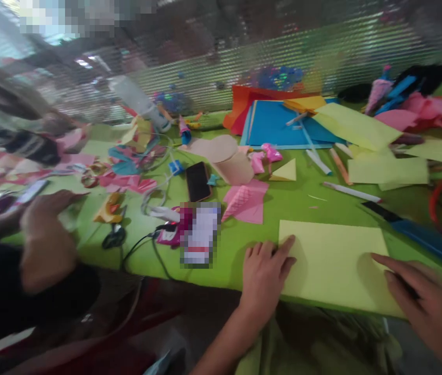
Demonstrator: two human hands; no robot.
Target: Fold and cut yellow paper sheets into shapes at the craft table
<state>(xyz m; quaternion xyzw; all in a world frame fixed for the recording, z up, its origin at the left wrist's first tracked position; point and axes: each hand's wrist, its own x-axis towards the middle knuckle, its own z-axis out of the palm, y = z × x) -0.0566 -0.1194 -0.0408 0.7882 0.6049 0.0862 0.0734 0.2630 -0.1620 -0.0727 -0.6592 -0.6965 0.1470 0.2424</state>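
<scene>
A yellow sheet of paper (334, 263) lies flat at the table's front edge. My left hand (264, 273) rests at its left side, index finger stretched onto the paper and the other fingers loosely bent on the green tabletop. At the right edge of the sheet is my right hand (430, 302), its index finger reaching to the paper and its thumb apart below. Nothing shows in either hand, though the right palm is in shadow. Right behind the sheet lies a blue cutter-like tool (428, 237) with a dark end, close to my right hand.
Blue paper sheets (271, 125) and yellow pieces (357, 125) are piled at the back. A pink sheet (258, 200), a blurred-screen phone (201, 234), a dark phone (198, 181) and cables lie left of my hands. A white pen (352, 191) lies behind. Another person's arm (49, 234) rests at left.
</scene>
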